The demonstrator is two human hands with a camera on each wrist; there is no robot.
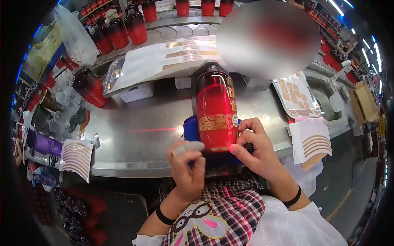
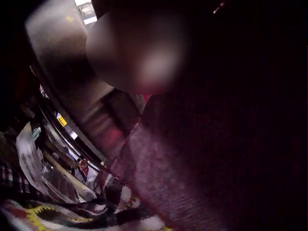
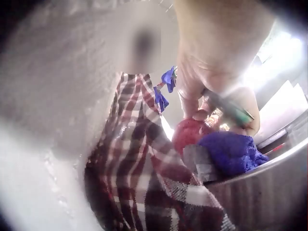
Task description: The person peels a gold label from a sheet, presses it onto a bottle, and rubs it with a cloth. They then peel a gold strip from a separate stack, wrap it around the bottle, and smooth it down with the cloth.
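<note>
A red glass bottle [image 1: 213, 110] with a dark top and gold bands lies tilted on a blue cloth [image 1: 191, 129], neck pointing away from the person. My right hand [image 1: 258, 149] grips the bottle's lower right side, thumb near the base edge and bent fingers beside a small round green-and-white label [image 1: 234, 120]. My left hand [image 1: 186, 168] is at the base's left corner, its grey-covered index finger [image 1: 188, 146] stretched toward the glass. In the right wrist view, the red base [image 3: 187, 134] shows beneath the right hand [image 3: 216, 72]. The left wrist view is mostly dark fabric.
Sheets of gold labels [image 1: 180, 53] lie behind the bottle, and curved gold strips sit on sheets at left [image 1: 76, 158] and right [image 1: 314, 141]. Another red bottle [image 1: 89, 87] stands at left. The metal table edge [image 1: 131, 171] runs before the person.
</note>
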